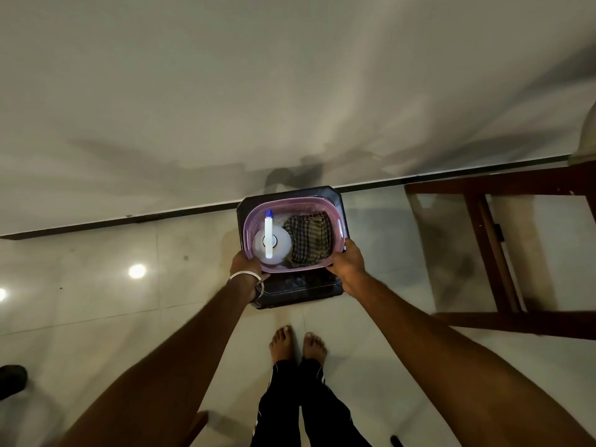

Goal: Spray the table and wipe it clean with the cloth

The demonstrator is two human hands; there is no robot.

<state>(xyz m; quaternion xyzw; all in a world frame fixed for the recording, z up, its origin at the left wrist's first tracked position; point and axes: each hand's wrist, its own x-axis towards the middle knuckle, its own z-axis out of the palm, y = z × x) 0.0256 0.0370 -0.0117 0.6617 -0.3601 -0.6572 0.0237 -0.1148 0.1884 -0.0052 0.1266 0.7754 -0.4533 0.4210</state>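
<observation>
Over the stool (292, 287) at twelve o'clock, our left hand (246, 266) and right hand (348, 264) clasp the basket (254, 217) rim, so we should lift it level, bottle (269, 243) upright.

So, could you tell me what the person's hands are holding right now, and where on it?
Both hands grip the pink basket by its near rim: left hand at the left corner, right hand at the right corner.
</observation>
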